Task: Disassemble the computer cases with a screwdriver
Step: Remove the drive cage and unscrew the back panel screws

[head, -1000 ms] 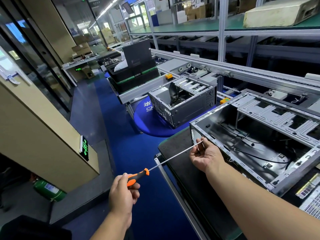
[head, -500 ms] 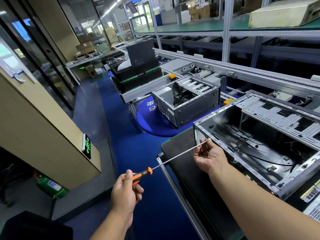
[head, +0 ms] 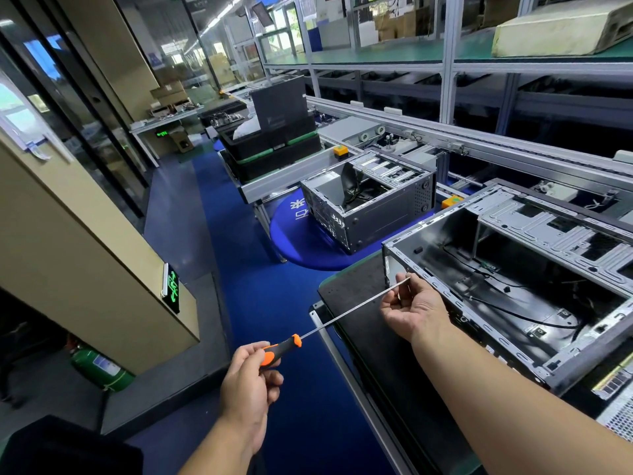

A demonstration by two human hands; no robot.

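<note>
An open black computer case (head: pixel 520 289) lies on its side on the dark workbench (head: pixel 373 323) at the right. My left hand (head: pixel 250 382) grips the orange-and-black handle of a long screwdriver (head: pixel 342 320). Its thin steel shaft runs up and right to the case's near left corner. My right hand (head: pixel 414 310) pinches the shaft close to its tip, right beside that corner. A second open grey case (head: pixel 370 207) stands farther back on a blue round stool.
A conveyor line (head: pixel 445 138) and shelving run along the back right. Black trays (head: pixel 274 152) are stacked beyond the grey case. A blue floor aisle (head: pixel 239 255) lies left of the bench, with a beige cabinet (head: pixel 85 255) and a green extinguisher (head: pixel 102 368).
The view has shifted slightly, so the cases sit lower in frame. Both hands keep their hold on the screwdriver, with the tip still at the case corner.
</note>
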